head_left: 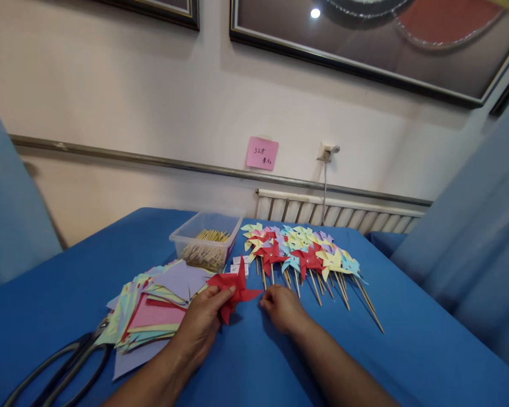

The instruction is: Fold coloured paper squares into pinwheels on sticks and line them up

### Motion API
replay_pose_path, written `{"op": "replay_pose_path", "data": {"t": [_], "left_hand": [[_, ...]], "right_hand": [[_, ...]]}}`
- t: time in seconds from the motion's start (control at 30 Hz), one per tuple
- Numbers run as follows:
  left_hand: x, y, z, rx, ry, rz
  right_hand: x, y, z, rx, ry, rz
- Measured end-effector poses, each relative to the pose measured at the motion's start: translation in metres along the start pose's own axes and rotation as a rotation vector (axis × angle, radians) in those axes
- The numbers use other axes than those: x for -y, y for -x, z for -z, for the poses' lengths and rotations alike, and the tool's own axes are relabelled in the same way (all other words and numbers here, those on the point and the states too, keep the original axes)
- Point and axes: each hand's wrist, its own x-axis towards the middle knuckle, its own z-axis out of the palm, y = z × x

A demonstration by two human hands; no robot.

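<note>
A red paper pinwheel (pixel 234 289) is pinched in my left hand (pixel 206 314), the thumb pressed on its middle; no stick shows on it. My right hand (pixel 282 308) is just right of the pinwheel's right tip, fingers curled together. Whatever those fingertips hold, if anything, is too small or hidden to make out. Beyond my right hand lie several finished pinwheels (pixel 307 259) on wooden sticks, in red, yellow, blue and purple. Left of my left hand is a pile of coloured paper squares (pixel 159 308), partly covered by that hand.
A clear plastic box (pixel 206 240) of wooden sticks (pixel 210 243) stands behind the paper pile. Small white boxes (pixel 240 265) sit beside it. Black-handled scissors (pixel 74 359) lie at the front left, blades under the paper. A blue cloth (pixel 411 350) covers the table; the wall is behind.
</note>
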Motion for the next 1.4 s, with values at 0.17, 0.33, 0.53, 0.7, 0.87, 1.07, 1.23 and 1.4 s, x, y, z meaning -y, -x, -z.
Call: {"op": "replay_pose_path", "data": {"t": [0.17, 0.33, 0.53, 0.7, 0.87, 1.07, 1.23, 1.4], "left_hand": [[0.009, -0.001, -0.001, 0.016, -0.092, 0.006], [0.015, -0.003, 0.0, 0.013, -0.145, -0.011], [0.02, -0.006, -0.003, 0.006, -0.142, 0.033], [0.02, -0.006, -0.005, -0.024, -0.156, 0.054], [0.02, -0.005, -0.005, -0.009, -0.185, 0.046], [0.02, -0.004, -0.006, -0.005, -0.189, 0.051], [0.019, -0.002, -0.007, -0.009, -0.194, 0.056], [0.02, -0.003, -0.006, -0.009, -0.19, 0.056]], "right_hand": [[-0.005, 0.008, 0.002, 0.0, 0.039, 0.007], [-0.011, 0.011, 0.006, -0.023, 0.031, 0.001], [-0.014, 0.031, 0.018, -0.043, 0.06, 0.076], [-0.008, 0.036, 0.018, 0.016, 0.184, 0.209], [-0.005, 0.035, 0.017, 0.026, 0.194, 0.188], [-0.001, 0.035, 0.02, 0.027, 0.196, 0.176], [0.002, 0.035, 0.018, 0.06, 0.294, 0.146], [-0.004, 0.034, 0.015, 0.008, 0.196, 0.147]]}}
